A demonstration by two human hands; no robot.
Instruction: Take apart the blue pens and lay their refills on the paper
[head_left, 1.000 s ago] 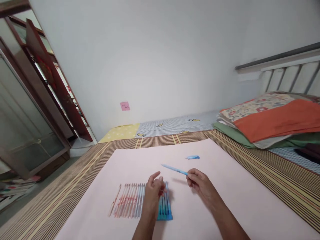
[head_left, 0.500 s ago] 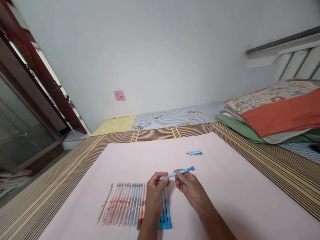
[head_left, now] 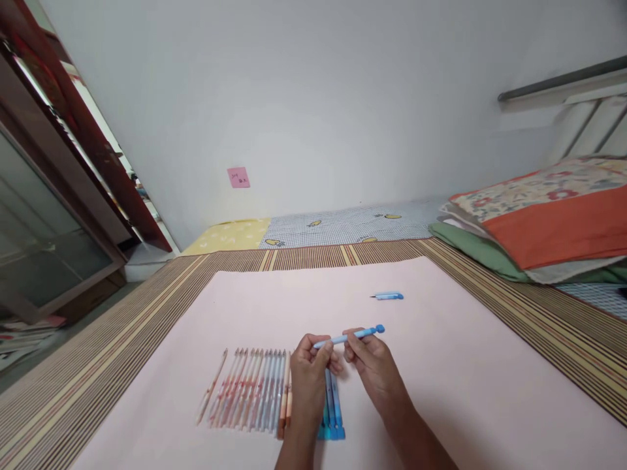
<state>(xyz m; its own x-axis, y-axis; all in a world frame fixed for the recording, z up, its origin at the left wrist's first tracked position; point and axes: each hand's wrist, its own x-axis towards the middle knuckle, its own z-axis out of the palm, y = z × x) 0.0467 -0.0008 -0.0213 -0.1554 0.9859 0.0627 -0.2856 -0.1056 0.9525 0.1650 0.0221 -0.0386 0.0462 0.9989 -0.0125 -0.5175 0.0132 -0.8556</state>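
The bare left hand (head_left: 309, 367) and bare right hand (head_left: 371, 364), close together, both pinch a slim pale-blue pen with a darker blue knobbed end (head_left: 339, 340), held above a large smooth pale-pink sheet (head_left: 460, 365). Beneath and beside the left hand lies a row of slender pink, clear, orange and blue pens (head_left: 259, 391). Beyond the right hand rests a short blue piece with a dark point (head_left: 389, 296).

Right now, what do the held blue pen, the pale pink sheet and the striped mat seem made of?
Blue pen: probably smooth plastic, from its clean outline and shaped end knob.
Pink sheet: likely matte paper or card, flat without gloss.
Striped mat: perhaps woven, dull-finished, given its fine lines; fibre unclear.
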